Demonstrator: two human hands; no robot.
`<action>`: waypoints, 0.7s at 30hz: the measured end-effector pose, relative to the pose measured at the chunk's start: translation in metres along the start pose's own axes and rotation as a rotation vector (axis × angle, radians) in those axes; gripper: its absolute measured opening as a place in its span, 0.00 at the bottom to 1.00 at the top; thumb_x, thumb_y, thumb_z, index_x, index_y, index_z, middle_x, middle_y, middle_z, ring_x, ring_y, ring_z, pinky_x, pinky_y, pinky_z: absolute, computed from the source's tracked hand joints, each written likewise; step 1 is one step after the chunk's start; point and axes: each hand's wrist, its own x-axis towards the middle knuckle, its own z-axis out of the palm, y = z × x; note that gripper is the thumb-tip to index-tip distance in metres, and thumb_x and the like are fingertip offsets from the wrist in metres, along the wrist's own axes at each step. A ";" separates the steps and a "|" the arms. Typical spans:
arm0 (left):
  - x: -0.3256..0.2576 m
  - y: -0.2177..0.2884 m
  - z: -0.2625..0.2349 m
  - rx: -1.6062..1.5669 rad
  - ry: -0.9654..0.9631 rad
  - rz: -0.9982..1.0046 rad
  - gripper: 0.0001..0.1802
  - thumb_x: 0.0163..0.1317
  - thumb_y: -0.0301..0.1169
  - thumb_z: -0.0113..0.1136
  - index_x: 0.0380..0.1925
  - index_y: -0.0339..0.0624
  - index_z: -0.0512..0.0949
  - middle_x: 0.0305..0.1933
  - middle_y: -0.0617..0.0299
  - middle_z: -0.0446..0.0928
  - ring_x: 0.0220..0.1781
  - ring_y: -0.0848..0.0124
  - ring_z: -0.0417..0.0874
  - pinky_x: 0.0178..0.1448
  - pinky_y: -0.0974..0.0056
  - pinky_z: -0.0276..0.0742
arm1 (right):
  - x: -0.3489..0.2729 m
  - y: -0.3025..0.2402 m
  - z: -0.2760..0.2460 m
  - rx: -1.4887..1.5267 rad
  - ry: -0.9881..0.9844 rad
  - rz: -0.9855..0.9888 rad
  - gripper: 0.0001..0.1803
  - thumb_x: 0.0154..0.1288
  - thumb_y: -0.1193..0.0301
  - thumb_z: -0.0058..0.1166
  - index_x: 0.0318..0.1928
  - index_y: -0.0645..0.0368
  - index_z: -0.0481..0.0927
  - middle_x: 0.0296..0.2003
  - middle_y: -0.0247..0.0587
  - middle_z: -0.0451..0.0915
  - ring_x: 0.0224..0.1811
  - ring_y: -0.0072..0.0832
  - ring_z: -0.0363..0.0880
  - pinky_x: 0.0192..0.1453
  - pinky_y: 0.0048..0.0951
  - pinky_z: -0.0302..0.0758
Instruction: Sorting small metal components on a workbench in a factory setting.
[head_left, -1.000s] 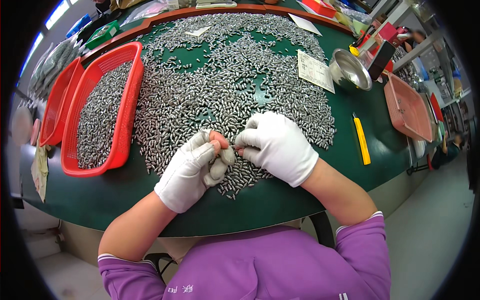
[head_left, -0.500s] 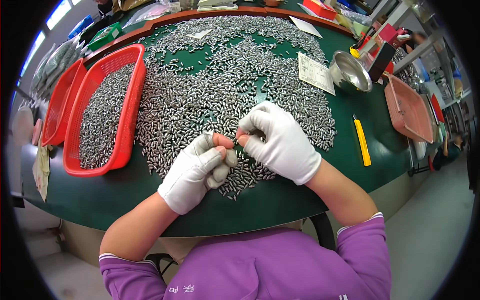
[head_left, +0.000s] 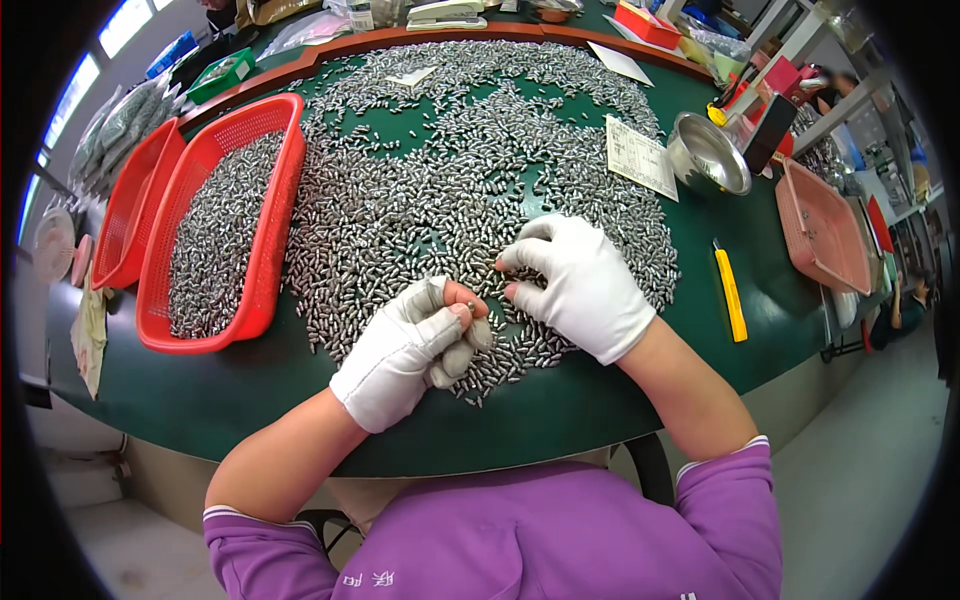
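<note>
Small bullet-shaped metal pieces (head_left: 400, 210) lie in a wide, dense spread over the green table. My left hand (head_left: 405, 345), in a white glove with bare thumb and index tips, pinches one small metal piece (head_left: 470, 306) above the near part of the spread. The glove's other fingers look greyed and are curled under. To its right, my right hand (head_left: 580, 285), gloved the same way, hovers at the pieces with thumb and index finger apart. Nothing shows between those two fingertips. Its remaining fingers are bent and partly hidden.
At the left stands a red plastic basket (head_left: 290, 200) full of similar pieces, beside another red basket (head_left: 125, 235). On the right are a yellow cutter knife (head_left: 731, 295), a steel bowl (head_left: 735, 175), a printed paper slip (head_left: 640, 160) and a pink basket (head_left: 830, 245). A wooden rim (head_left: 480, 34) edges the far side.
My right hand has drawn away from the left, and its thumb and index finger have parted. The left hand keeps its pinch, with a metal piece now visible. The whole view has shifted slightly.
</note>
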 end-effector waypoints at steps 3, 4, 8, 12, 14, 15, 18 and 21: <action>0.000 0.001 0.001 0.016 0.004 -0.001 0.09 0.66 0.36 0.55 0.39 0.44 0.73 0.30 0.64 0.75 0.21 0.82 0.65 0.23 0.77 0.57 | -0.001 0.000 0.002 -0.011 -0.051 -0.001 0.08 0.49 0.70 0.62 0.33 0.53 0.83 0.32 0.38 0.78 0.37 0.37 0.77 0.42 0.35 0.74; 0.001 0.001 0.002 0.024 -0.002 0.001 0.09 0.66 0.37 0.55 0.38 0.44 0.73 0.30 0.64 0.75 0.21 0.82 0.65 0.24 0.77 0.57 | -0.001 -0.002 0.003 -0.039 -0.065 0.015 0.07 0.49 0.70 0.62 0.32 0.53 0.82 0.31 0.38 0.77 0.37 0.37 0.77 0.42 0.35 0.74; 0.001 0.001 0.000 0.015 -0.016 0.008 0.10 0.66 0.38 0.54 0.39 0.44 0.73 0.31 0.64 0.75 0.21 0.81 0.64 0.24 0.76 0.57 | 0.000 -0.002 0.006 -0.078 -0.049 0.014 0.05 0.49 0.70 0.61 0.29 0.54 0.81 0.30 0.37 0.77 0.36 0.37 0.77 0.41 0.36 0.74; 0.001 -0.001 -0.007 -0.051 -0.076 -0.005 0.08 0.68 0.35 0.51 0.42 0.44 0.72 0.33 0.66 0.76 0.26 0.81 0.71 0.28 0.77 0.65 | 0.002 -0.001 0.003 -0.009 -0.005 0.025 0.05 0.49 0.71 0.62 0.28 0.54 0.80 0.30 0.38 0.77 0.36 0.38 0.77 0.41 0.35 0.74; 0.001 -0.001 -0.008 -0.021 -0.095 0.023 0.09 0.67 0.34 0.52 0.44 0.44 0.70 0.35 0.65 0.76 0.27 0.81 0.71 0.29 0.76 0.67 | 0.003 -0.004 0.000 0.150 0.087 0.003 0.07 0.47 0.73 0.64 0.28 0.55 0.80 0.31 0.37 0.77 0.36 0.36 0.76 0.41 0.34 0.73; 0.000 -0.001 -0.007 -0.022 -0.102 0.007 0.10 0.66 0.34 0.52 0.44 0.44 0.70 0.36 0.64 0.76 0.28 0.81 0.71 0.30 0.76 0.67 | 0.004 -0.004 -0.001 0.242 0.111 -0.032 0.08 0.46 0.74 0.65 0.28 0.55 0.80 0.31 0.37 0.76 0.35 0.35 0.76 0.41 0.33 0.73; 0.000 0.002 -0.002 -0.018 -0.102 -0.048 0.12 0.65 0.34 0.54 0.45 0.43 0.68 0.39 0.63 0.75 0.29 0.81 0.71 0.31 0.76 0.68 | 0.004 -0.013 -0.008 0.390 0.091 -0.101 0.10 0.44 0.73 0.68 0.28 0.54 0.80 0.32 0.36 0.76 0.35 0.33 0.75 0.40 0.31 0.73; -0.001 0.001 -0.002 0.013 -0.199 -0.031 0.13 0.65 0.34 0.54 0.45 0.42 0.68 0.38 0.63 0.75 0.28 0.81 0.71 0.30 0.76 0.67 | 0.002 -0.014 -0.002 0.426 0.105 -0.140 0.11 0.45 0.71 0.69 0.29 0.54 0.79 0.32 0.35 0.76 0.34 0.32 0.75 0.39 0.31 0.72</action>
